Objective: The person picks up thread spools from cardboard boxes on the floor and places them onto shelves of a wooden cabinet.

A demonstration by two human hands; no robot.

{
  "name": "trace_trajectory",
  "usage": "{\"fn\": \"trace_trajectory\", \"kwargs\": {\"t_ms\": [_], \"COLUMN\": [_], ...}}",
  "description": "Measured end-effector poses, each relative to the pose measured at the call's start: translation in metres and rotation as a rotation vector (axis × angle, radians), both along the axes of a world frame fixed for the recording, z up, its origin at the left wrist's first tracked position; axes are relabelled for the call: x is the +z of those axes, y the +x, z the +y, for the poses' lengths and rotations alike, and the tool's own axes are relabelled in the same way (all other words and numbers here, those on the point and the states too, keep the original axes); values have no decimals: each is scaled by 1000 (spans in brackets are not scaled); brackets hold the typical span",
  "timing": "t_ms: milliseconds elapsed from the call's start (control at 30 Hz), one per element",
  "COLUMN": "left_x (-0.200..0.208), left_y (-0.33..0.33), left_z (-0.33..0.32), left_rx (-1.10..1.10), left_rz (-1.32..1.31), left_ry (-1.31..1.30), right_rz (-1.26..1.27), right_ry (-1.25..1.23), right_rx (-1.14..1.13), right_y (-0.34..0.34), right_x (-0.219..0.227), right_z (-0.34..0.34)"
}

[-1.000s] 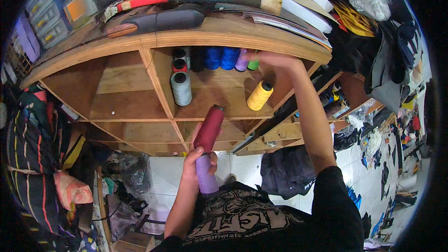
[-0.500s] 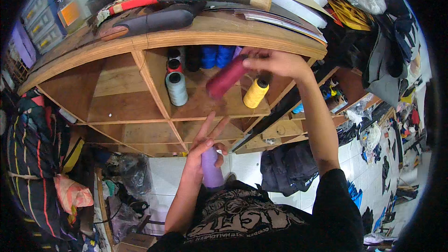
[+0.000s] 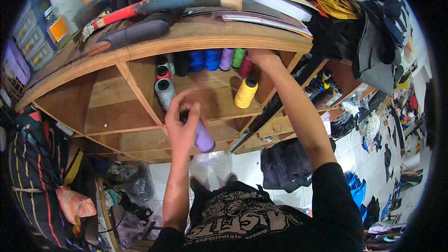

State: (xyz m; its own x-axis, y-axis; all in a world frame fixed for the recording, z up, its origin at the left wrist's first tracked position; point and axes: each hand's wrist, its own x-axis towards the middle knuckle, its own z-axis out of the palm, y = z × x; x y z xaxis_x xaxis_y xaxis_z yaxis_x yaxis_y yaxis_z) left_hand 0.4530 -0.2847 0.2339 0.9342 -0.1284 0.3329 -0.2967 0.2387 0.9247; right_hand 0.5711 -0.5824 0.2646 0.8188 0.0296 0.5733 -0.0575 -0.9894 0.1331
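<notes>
My left hand (image 3: 182, 126) is wrapped round a lavender thread cone (image 3: 204, 138) in front of the wooden shelf (image 3: 186, 43). Deep in the right compartment, my right hand (image 3: 262, 58) grips a dark red thread cone (image 3: 247, 66); its fingers are partly hidden under the shelf top. Left of the red cone a back row holds a green cone (image 3: 238, 58), another lavender cone (image 3: 227, 59), blue cones (image 3: 212, 59) and black ones. A yellow cone (image 3: 246, 93) stands nearer the front. A pale blue-grey cone (image 3: 164, 92) stands at the compartment's left, before a red one (image 3: 163, 73).
On the shelf top lie a long red-and-blue sheath (image 3: 172, 2), a dark grey curved piece (image 3: 140, 25) and stacked sheets (image 3: 266, 21). Another compartment at right holds more cones (image 3: 322, 88). Black fabric (image 3: 287, 165) lies on the tiled floor.
My right hand has carried the dark red cone back into the compartment, upright beside the green one. My left hand has risen toward the shelf with the lavender cone. The view has shifted slightly.
</notes>
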Motion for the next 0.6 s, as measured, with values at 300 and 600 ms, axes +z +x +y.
{"fn": "trace_trajectory", "kwargs": {"t_ms": [300,600], "left_x": [-8,-49], "left_y": [85,96], "left_z": [-74,-80], "left_rx": [243,146], "left_rz": [-428,-430], "left_ry": [303,494], "right_rz": [55,-35], "right_ry": [72,748], "right_rx": [3,151], "right_y": [-22,-151], "right_x": [12,9], "right_z": [9,53]}}
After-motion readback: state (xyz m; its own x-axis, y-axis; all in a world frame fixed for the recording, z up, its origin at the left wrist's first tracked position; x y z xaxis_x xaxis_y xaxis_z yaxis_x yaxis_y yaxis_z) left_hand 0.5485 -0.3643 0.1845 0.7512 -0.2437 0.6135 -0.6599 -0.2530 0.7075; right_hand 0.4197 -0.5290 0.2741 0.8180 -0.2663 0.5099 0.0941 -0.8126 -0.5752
